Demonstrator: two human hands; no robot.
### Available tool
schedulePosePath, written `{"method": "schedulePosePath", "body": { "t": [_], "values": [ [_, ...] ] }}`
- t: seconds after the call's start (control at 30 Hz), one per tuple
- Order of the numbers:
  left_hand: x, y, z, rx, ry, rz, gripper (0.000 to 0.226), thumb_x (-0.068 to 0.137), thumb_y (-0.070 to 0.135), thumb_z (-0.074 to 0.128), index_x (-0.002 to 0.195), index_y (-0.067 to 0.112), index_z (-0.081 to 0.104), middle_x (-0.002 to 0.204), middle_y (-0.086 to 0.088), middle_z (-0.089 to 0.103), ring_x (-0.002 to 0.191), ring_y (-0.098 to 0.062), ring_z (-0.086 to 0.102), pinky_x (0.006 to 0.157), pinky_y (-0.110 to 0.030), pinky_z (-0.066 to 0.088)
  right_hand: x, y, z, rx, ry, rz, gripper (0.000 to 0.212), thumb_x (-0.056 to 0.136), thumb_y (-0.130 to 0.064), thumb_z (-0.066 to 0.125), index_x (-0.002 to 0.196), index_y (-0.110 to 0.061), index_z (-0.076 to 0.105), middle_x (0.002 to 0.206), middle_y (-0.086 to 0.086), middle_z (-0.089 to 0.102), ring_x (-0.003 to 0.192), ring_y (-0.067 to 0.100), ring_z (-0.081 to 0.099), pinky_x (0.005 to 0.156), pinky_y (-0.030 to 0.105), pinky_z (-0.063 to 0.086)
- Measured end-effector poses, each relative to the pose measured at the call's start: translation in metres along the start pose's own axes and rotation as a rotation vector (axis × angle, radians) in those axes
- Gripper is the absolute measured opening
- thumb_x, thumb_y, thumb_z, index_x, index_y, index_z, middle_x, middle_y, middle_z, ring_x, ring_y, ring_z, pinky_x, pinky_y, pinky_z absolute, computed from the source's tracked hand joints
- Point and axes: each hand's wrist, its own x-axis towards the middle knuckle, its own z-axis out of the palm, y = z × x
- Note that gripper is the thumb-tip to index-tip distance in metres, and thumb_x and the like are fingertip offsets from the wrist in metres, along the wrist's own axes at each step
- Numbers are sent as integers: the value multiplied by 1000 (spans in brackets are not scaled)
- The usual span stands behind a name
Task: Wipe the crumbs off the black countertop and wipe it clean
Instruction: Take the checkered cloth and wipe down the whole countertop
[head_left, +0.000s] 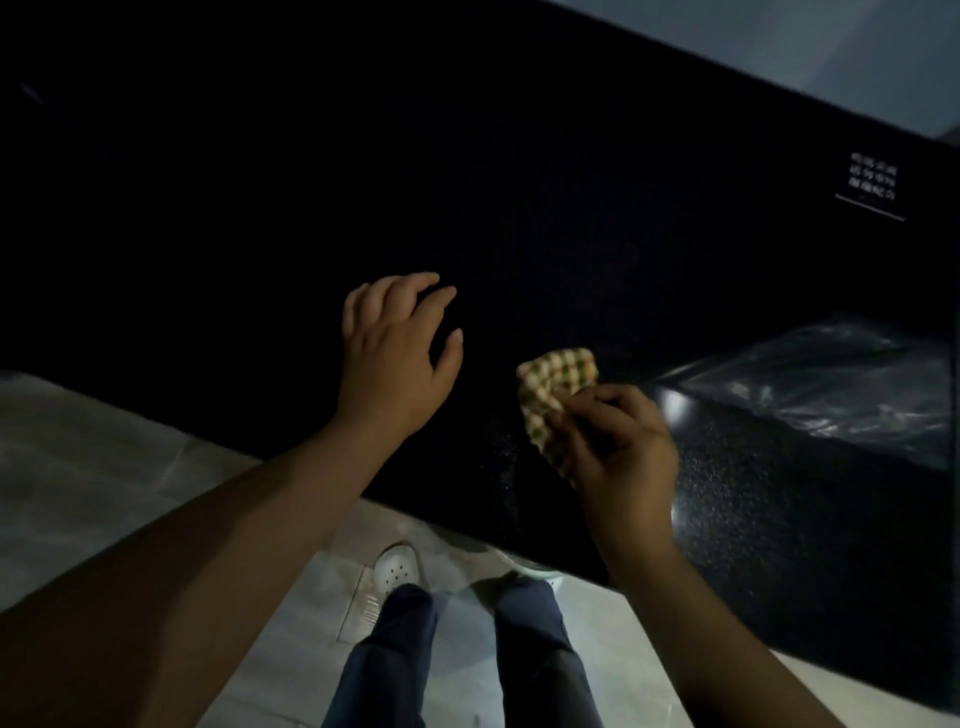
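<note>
Item: black speckled stone countertop (519, 208), broad and dimly lit, running across the view; crumbs cannot be told from the speckle in this light. Tool: small yellow-and-green checked woven cloth (558, 387), bunched, above the counter near its front edge, pinched between thumb and curled fingers of the right hand (621, 447). Left hand (397, 353): fingers spread and relaxed, holding nothing, just left of the cloth; contact with the surface cannot be told. Adjacent: crinkled clear plastic sheet (831, 379), at the right. Handling note, by judgement: the cloth looks about to be laid down. Best opened flatter, pressed under the whole palm and drawn in long overlapping strokes toward one edge, gathering crumbs rather than scattering them, with the free hand cupped there.
</note>
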Motion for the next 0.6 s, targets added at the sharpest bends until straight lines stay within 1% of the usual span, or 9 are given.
{"method": "schedulePosePath", "body": {
  "t": [0.1,0.2,0.27,0.37,0.47,0.53,0.6],
  "values": [
    [0,-1,1,13,-4,-2,43,92,40,44,129,20,54,135,0,48,126,-23,38,111,-44,23,-23,-2,6,-81,20,-18,21,78,-13,76,98,-21,76,95,-9,60,90,14,53,75,32,49],
    [0,-2,1,7,-13,-3,43,92,40,44,129,20,54,135,-1,48,126,-24,38,111,-45,23,-53,-6,11,-82,-3,-6,22,76,-11,78,96,-21,77,93,-8,60,88,10,50,73,17,42],
    [-1,-2,1,-14,-23,-5,43,91,39,46,128,19,55,134,-1,49,125,-25,39,111,-45,24,-70,-10,12,-79,-32,-10,20,76,-13,78,94,-21,77,92,-9,60,86,10,51,73,13,40],
    [-5,-3,-5,-56,-56,2,42,90,37,49,127,18,57,132,-2,50,124,-26,39,109,-45,27,-87,-18,12,-46,-103,7,17,75,-21,73,92,-21,78,90,-11,60,86,13,55,73,21,45],
    [-22,-9,-18,-97,-108,29,41,89,36,52,125,17,59,130,-2,51,122,-25,39,105,-43,29,-90,-27,6,19,-170,61,17,75,-26,70,90,-22,78,89,-17,59,89,7,57,75,22,48],
    [-37,-12,-30,-124,-154,40,43,88,39,47,121,16,61,128,-2,53,119,-25,43,102,-42,33,-85,-34,0,28,-159,63,14,76,-25,73,89,-23,77,89,-19,60,89,6,58,74,25,50],
    [-50,-17,-43,-158,-193,33,43,86,38,46,118,15,63,125,-3,55,115,-27,49,99,-44,39,-75,-43,-9,59,-96,98,14,78,-16,77,89,-25,77,90,-17,61,87,6,60,73,29,52]
  ]
}}
